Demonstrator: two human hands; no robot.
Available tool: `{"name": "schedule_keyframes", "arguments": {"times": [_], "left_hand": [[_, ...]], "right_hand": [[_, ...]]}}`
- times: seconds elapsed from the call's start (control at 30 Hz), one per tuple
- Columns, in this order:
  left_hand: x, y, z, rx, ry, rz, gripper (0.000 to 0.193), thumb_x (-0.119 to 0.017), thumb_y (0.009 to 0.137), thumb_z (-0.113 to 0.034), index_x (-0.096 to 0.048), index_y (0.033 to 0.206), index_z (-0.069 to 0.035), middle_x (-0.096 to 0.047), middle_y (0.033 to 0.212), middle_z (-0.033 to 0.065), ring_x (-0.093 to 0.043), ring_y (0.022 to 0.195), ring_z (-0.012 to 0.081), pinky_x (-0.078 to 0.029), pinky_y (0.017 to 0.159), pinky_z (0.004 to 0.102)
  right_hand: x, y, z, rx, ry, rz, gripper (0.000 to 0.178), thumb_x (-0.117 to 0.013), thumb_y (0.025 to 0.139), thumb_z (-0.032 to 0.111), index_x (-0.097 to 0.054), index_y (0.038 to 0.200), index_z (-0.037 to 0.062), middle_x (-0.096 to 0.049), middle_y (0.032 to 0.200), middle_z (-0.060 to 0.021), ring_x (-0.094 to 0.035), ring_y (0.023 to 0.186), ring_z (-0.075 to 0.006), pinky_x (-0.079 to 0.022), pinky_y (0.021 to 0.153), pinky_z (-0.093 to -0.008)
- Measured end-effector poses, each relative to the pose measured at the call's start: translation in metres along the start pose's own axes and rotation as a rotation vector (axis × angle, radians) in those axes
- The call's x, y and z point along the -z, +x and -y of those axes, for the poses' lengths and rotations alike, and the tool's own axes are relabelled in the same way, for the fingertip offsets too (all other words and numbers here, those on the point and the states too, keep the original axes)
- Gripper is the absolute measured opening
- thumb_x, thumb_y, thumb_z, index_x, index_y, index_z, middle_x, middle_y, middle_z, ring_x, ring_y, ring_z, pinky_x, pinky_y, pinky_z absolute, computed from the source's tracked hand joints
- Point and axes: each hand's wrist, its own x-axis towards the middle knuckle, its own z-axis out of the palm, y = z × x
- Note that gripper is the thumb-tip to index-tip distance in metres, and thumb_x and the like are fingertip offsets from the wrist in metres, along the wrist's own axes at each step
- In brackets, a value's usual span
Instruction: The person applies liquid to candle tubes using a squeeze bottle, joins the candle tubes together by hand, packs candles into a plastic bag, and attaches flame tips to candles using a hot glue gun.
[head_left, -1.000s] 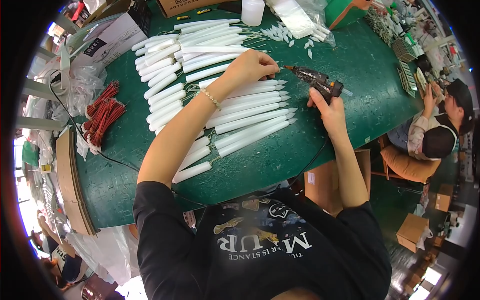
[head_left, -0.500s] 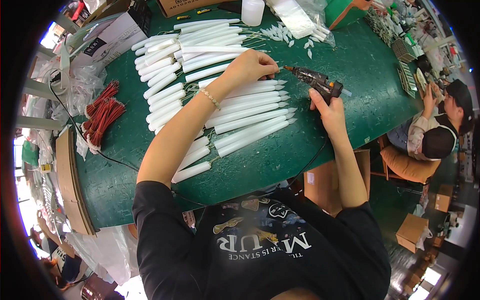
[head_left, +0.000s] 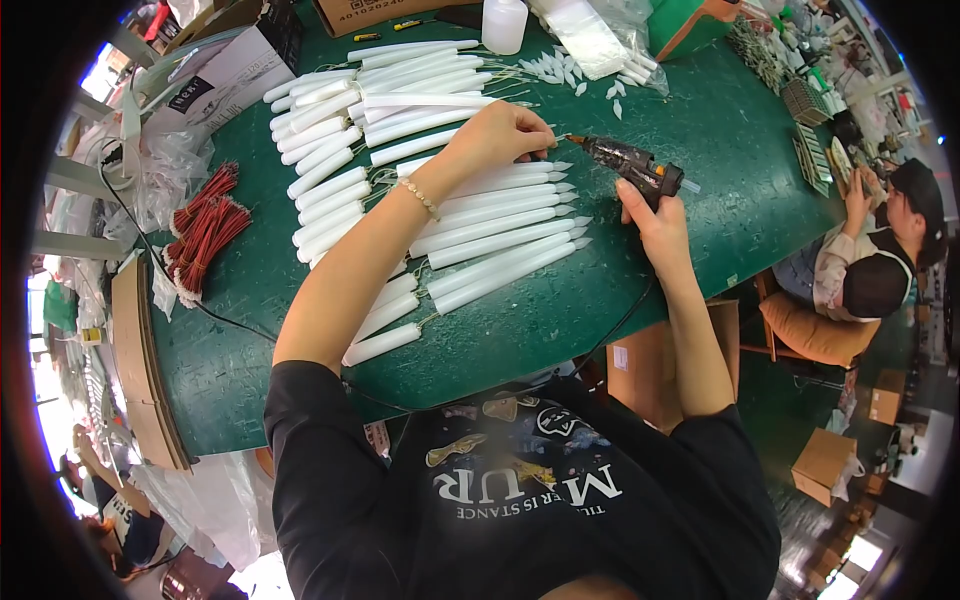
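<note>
My right hand (head_left: 655, 215) is wrapped round a black hot glue gun (head_left: 625, 158), its nozzle pointing left and almost at my left fingertips. My left hand (head_left: 515, 132) is closed in a pinch over the right ends of the candles; what sits between its fingers is too small and hidden to name. Below it lies a row of white taper candles (head_left: 505, 235), several with pointed flame-shaped tips (head_left: 582, 242) at their right ends. More white candle sticks (head_left: 420, 75) lie further back, thin wires trailing from their ends. Loose white flame tips (head_left: 558, 66) are scattered behind the gun.
Bundles of red wires (head_left: 208, 230) lie on the green table (head_left: 230, 370) at left. A black cord (head_left: 140, 235) crosses there. A white bottle (head_left: 504, 26) and plastic bags (head_left: 585, 38) stand at the back. A co-worker (head_left: 870, 240) sits at right; cardboard boxes (head_left: 640, 365) are below the edge.
The glue gun and my right hand have shifted very slightly left. My left hand keeps its pinch in nearly the same place.
</note>
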Motion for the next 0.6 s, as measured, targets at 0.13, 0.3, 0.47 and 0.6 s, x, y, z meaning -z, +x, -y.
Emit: {"name": "schedule_keyframes", "arguments": {"times": [0.13, 0.3, 0.47, 0.6], "left_hand": [[0.001, 0.0, 0.0, 0.011, -0.022, 0.016, 0.022, -0.063, 0.081, -0.021, -0.07, 0.09, -0.003, -0.067, 0.075, 0.0042, -0.057, 0.062, 0.008, -0.047, 0.061, 0.0217], [0.003, -0.001, 0.003, 0.002, 0.014, 0.042, 0.021, -0.062, 0.084, -0.025, -0.069, 0.091, -0.006, -0.066, 0.075, -0.0011, -0.055, 0.065, 0.0043, -0.041, 0.053, 0.019], [0.002, -0.003, -0.003, -0.017, -0.019, 0.058, 0.022, -0.062, 0.082, -0.022, -0.07, 0.091, -0.003, -0.067, 0.075, 0.0033, -0.058, 0.064, 0.0075, -0.048, 0.063, 0.0219], [0.006, -0.005, -0.004, 0.014, -0.027, 0.067, 0.021, -0.063, 0.082, -0.021, -0.069, 0.09, -0.003, -0.067, 0.074, 0.0033, -0.057, 0.064, 0.0074, -0.048, 0.063, 0.0221]], "right_hand": [[-0.001, -0.001, 0.001, -0.003, 0.029, 0.0, 0.023, -0.062, 0.085, 0.03, -0.061, 0.081, 0.0071, -0.052, 0.061, 0.0048, -0.043, 0.057, -0.0038, -0.031, 0.052, -0.0212], [0.006, 0.004, -0.001, -0.054, -0.075, 0.03, 0.025, -0.062, 0.085, 0.03, -0.061, 0.081, 0.0061, -0.054, 0.062, 0.0029, -0.045, 0.059, -0.0049, -0.032, 0.054, -0.0214], [0.042, 0.017, -0.009, -0.27, -0.013, 0.032, 0.04, -0.057, 0.086, 0.043, -0.061, 0.087, 0.0032, -0.061, 0.067, -0.0025, -0.055, 0.062, -0.0095, -0.039, 0.055, -0.0215], [0.077, 0.03, -0.01, -0.468, 0.223, 0.099, 0.05, -0.053, 0.086, 0.053, -0.06, 0.092, 0.0033, -0.064, 0.074, -0.0062, -0.061, 0.065, -0.0133, -0.046, 0.058, -0.023]]}}
